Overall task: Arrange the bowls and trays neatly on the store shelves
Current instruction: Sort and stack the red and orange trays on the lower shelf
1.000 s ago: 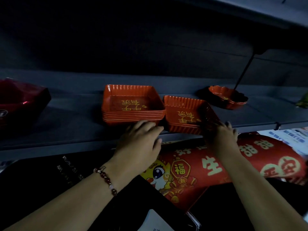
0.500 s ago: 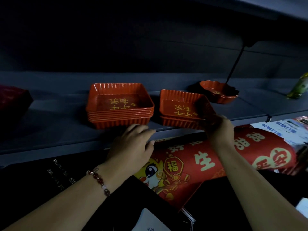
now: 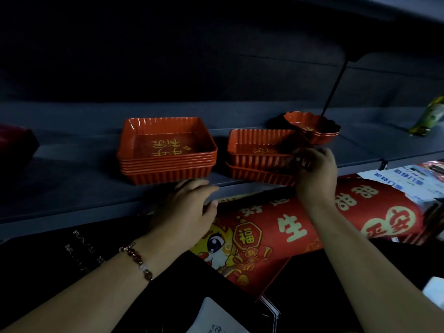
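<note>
Dim shelf (image 3: pixel 72 179): smaller tray stack (image 3: pixel 259 159) pinched at 3 o'clock by right hand (image 3: pixel 314 171) for squaring; left hand (image 3: pixel 187 210) spread, idle.

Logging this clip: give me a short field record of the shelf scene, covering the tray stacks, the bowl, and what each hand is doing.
left stack: red square trays, nested evenly, on the shelf
right stack: red trays, top one tilted, not seated
bowl: scalloped red bowl behind the right stack
left hand: fingers relaxed, at the shelf edge below the left stack, holding nothing
right hand: grips the right stack's top tray at its right side
below shelf: red printed banner
</note>
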A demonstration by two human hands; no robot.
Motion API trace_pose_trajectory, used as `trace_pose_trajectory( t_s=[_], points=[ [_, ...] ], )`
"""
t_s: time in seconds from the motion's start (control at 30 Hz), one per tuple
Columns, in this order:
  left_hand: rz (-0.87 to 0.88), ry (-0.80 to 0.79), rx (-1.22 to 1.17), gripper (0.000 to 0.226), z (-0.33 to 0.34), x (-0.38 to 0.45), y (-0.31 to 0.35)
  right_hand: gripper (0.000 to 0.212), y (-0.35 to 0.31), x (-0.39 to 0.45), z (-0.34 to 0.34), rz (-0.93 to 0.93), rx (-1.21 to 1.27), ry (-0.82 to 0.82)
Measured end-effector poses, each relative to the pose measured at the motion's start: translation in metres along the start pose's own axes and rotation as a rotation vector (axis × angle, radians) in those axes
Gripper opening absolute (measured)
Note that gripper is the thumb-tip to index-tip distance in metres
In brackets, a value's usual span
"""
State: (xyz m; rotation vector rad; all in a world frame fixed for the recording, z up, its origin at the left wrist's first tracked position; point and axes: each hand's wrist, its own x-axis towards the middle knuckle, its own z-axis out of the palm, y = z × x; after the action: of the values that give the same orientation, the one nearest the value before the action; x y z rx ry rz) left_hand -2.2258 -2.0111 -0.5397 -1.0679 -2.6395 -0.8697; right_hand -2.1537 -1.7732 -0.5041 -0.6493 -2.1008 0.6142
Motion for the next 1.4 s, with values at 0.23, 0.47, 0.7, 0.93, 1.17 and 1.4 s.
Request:
trace_pose_trajectory(
  t_s=[0.23, 0.47, 0.7, 0.93, 1.17, 1.4],
  points=[
    [-0.209, 0.064, -0.472, 0.032, -0.010, 0.000, -0.001, 0.020, -0.024, -0.004, -0.018, -0.032, 0.118, 0.085],
    [-0.243, 0.142, -0.826, 0.076, -0.030, -0.001, 0.011, 0.017, -0.053, -0.022, -0.026, -0.128, 0.239, 0.021],
    [-0.235, 0.251, -0.836, 0.039, -0.043, -0.008, 0.011, 0.020, -0.079, -0.041, -0.007, -0.210, 0.352, -0.101],
    [-0.252, 0.343, -0.849, 0.028, -0.049, -0.002, -0.017, 0.040, -0.084, -0.030, 0.009, 0.274, 0.810, -0.207],
    [-0.271, 0.450, -0.716, 0.049, -0.063, 0.001, -0.039, 0.020, -0.098, -0.038, 0.044, 0.312, 0.878, -0.288],
    [-0.260, 0.408, -0.573, 0.051, -0.077, 0.000, -0.069, 0.019, -0.113, -0.037, 0.072, 0.231, 0.784, -0.355]
  ],
)
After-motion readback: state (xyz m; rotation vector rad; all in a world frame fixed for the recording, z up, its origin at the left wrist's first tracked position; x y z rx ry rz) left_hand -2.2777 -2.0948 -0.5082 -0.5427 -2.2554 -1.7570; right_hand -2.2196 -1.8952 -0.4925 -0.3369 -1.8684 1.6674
